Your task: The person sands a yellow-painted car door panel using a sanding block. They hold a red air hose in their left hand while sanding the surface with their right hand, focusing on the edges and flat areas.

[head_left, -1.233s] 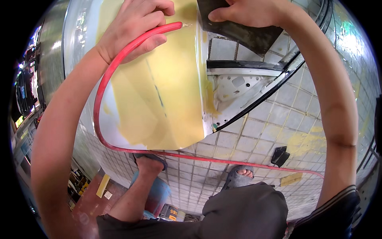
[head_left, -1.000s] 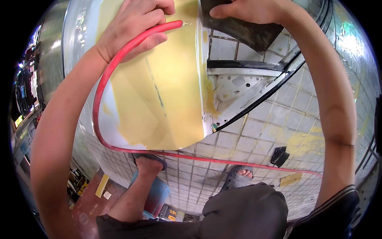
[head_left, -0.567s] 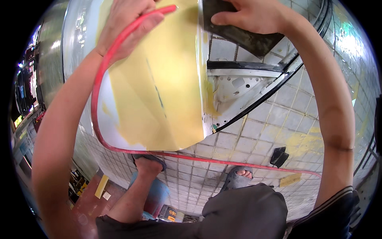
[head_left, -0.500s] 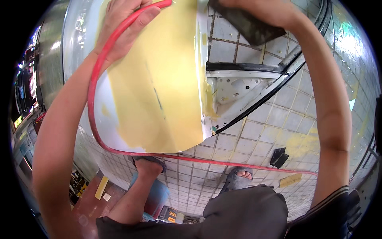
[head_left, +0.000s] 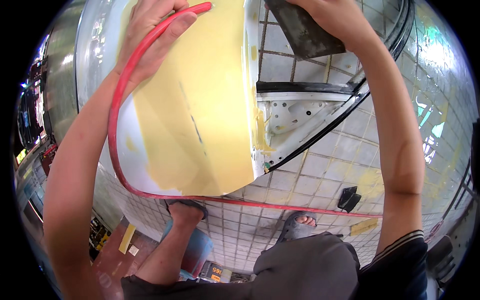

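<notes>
My left hand [head_left: 152, 42] is closed round a red hose [head_left: 113, 130], its thumb along it near the open end. That end points right, over a car door panel [head_left: 220, 110] coated in pale yellow filler with a thin dark streak down its middle. In my right hand [head_left: 335, 20] is a dark, flat sanding block [head_left: 307, 35], held to the right of the coated surface, above the door's window opening. The fingers of both hands are partly cut off by the upper edge of the picture.
The hose runs down round the panel's lower end and off to the right across the tiled floor [head_left: 325, 165]. A small black piece [head_left: 349, 199] and a tan strip [head_left: 364, 227] lie there. A blue bucket [head_left: 197, 250] stands beside my left leg.
My right hand and forearm have shifted left, bringing the sanding block nearer the panel's edge. My left hand stays on the hose, whose end has moved slightly left and down.
</notes>
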`<action>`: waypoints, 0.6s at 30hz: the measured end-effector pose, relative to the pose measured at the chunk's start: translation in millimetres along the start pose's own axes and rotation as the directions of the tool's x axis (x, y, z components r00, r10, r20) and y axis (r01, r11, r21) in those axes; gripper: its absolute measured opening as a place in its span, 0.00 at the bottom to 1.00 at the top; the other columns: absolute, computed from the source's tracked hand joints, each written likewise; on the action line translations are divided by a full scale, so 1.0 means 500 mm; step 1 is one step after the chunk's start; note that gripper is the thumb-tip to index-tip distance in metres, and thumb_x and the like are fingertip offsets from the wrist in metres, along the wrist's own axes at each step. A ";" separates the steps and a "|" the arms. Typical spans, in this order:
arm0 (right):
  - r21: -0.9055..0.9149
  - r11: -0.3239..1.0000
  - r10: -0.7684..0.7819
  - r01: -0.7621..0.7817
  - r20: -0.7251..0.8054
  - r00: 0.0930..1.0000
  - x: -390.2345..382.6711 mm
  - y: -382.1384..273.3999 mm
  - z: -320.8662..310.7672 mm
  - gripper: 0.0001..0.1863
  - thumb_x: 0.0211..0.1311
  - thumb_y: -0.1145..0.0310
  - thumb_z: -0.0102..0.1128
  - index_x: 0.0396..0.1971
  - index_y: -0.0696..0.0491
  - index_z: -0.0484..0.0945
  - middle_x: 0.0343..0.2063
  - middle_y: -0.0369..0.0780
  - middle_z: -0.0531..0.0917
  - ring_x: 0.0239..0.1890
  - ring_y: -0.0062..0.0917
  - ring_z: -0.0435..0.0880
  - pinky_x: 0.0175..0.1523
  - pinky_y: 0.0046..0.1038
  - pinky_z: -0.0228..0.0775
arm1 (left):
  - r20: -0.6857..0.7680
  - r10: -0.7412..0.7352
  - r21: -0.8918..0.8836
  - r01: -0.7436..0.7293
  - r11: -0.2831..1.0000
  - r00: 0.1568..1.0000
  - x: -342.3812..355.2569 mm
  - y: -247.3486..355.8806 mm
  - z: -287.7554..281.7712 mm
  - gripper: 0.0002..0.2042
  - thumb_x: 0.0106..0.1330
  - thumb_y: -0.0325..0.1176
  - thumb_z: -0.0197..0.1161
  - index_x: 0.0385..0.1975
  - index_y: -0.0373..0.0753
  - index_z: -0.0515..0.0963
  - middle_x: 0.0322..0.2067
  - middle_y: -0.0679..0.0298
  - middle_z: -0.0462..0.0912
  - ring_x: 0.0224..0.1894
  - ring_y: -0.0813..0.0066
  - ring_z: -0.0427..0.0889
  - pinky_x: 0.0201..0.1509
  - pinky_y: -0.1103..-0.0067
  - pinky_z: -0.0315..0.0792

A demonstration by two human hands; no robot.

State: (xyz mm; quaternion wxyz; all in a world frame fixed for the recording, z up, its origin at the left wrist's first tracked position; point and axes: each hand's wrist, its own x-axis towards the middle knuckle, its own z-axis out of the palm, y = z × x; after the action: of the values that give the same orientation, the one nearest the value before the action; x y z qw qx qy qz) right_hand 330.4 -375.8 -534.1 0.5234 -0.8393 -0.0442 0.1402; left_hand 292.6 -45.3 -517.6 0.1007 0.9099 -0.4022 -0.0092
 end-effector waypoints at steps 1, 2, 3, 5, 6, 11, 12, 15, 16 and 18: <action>0.021 1.000 -0.021 0.020 0.065 0.998 0.017 0.008 -0.007 0.13 0.67 0.66 0.65 0.43 0.61 0.86 0.33 0.42 0.90 0.35 0.26 0.88 0.44 0.30 0.79 | -0.003 0.000 0.000 0.000 1.000 1.000 0.001 0.001 -0.001 0.18 0.72 0.43 0.54 0.46 0.34 0.80 0.58 0.53 0.77 0.59 0.54 0.72 0.69 0.64 0.62; 0.043 0.998 -0.044 0.039 0.129 0.991 0.026 0.011 -0.013 0.14 0.67 0.66 0.66 0.43 0.62 0.85 0.33 0.42 0.90 0.35 0.27 0.88 0.45 0.31 0.79 | -0.006 0.000 -0.001 0.000 1.000 1.000 0.002 0.002 -0.001 0.18 0.72 0.43 0.54 0.46 0.34 0.80 0.58 0.53 0.77 0.59 0.54 0.72 0.69 0.64 0.62; 0.013 0.999 -0.045 0.043 0.150 0.988 0.025 0.001 -0.013 0.14 0.66 0.66 0.66 0.42 0.62 0.86 0.33 0.43 0.90 0.35 0.27 0.88 0.45 0.31 0.79 | -0.004 -0.001 -0.001 0.001 1.000 1.000 0.001 0.001 0.000 0.18 0.72 0.43 0.54 0.46 0.34 0.80 0.58 0.53 0.77 0.59 0.54 0.72 0.69 0.64 0.62; -0.047 0.997 -0.044 0.054 0.192 0.980 0.018 -0.032 -0.013 0.14 0.65 0.66 0.66 0.41 0.62 0.86 0.33 0.44 0.90 0.35 0.28 0.88 0.45 0.32 0.79 | -0.001 -0.002 -0.002 0.002 1.000 1.000 0.000 0.000 0.001 0.18 0.72 0.43 0.54 0.46 0.34 0.80 0.58 0.53 0.77 0.59 0.54 0.72 0.69 0.64 0.62; -0.095 0.994 -0.036 0.055 0.197 0.980 0.017 -0.043 -0.013 0.14 0.65 0.66 0.66 0.41 0.62 0.86 0.32 0.44 0.90 0.35 0.28 0.88 0.45 0.32 0.79 | 0.001 -0.002 0.000 0.002 1.000 1.000 -0.002 0.001 0.000 0.18 0.72 0.43 0.54 0.46 0.34 0.80 0.58 0.53 0.77 0.59 0.54 0.72 0.69 0.64 0.62; -0.216 0.971 -0.050 0.097 0.209 0.977 0.025 -0.049 -0.010 0.13 0.63 0.65 0.67 0.38 0.62 0.86 0.31 0.46 0.90 0.35 0.30 0.89 0.45 0.33 0.79 | 0.008 -0.003 -0.001 0.003 1.000 1.000 -0.006 0.001 0.001 0.18 0.72 0.43 0.54 0.47 0.34 0.80 0.58 0.53 0.77 0.59 0.54 0.72 0.69 0.64 0.62; -0.216 0.968 -0.076 0.126 0.226 0.971 0.029 -0.044 -0.013 0.13 0.63 0.66 0.67 0.38 0.62 0.86 0.31 0.46 0.90 0.35 0.31 0.89 0.45 0.33 0.79 | 0.009 -0.003 0.000 0.003 1.000 1.000 -0.006 0.001 0.000 0.18 0.72 0.43 0.54 0.47 0.34 0.80 0.58 0.53 0.77 0.59 0.54 0.72 0.69 0.64 0.62; -0.233 0.950 -0.139 0.208 0.282 0.949 0.043 -0.032 -0.021 0.13 0.63 0.67 0.67 0.38 0.63 0.86 0.31 0.47 0.90 0.35 0.32 0.89 0.45 0.34 0.79 | 0.011 -0.003 0.001 0.003 1.000 1.000 -0.006 0.002 -0.002 0.18 0.72 0.43 0.54 0.47 0.34 0.80 0.58 0.53 0.77 0.59 0.54 0.72 0.69 0.64 0.62; -0.251 0.940 -0.149 0.231 0.305 0.941 0.048 -0.034 -0.024 0.13 0.63 0.67 0.67 0.38 0.62 0.86 0.31 0.47 0.90 0.35 0.32 0.89 0.45 0.34 0.79 | 0.011 -0.003 0.000 0.003 1.000 1.000 -0.006 0.002 -0.002 0.18 0.72 0.43 0.54 0.47 0.34 0.80 0.58 0.53 0.77 0.59 0.54 0.72 0.69 0.64 0.62; -0.271 0.939 -0.129 0.211 0.291 0.948 0.049 -0.042 -0.025 0.13 0.62 0.67 0.67 0.39 0.62 0.86 0.31 0.47 0.90 0.35 0.32 0.89 0.45 0.34 0.79 | 0.013 -0.004 -0.001 0.004 1.000 1.000 -0.007 0.002 -0.001 0.18 0.72 0.43 0.54 0.47 0.34 0.80 0.58 0.53 0.77 0.59 0.54 0.72 0.69 0.64 0.62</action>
State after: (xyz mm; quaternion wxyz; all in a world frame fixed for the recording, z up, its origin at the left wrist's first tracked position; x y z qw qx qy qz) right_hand 359.0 -371.6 -515.0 0.3898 -0.8748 -0.2086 0.1982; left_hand 289.7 -43.5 -517.2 0.0986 0.9106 -0.4010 -0.0156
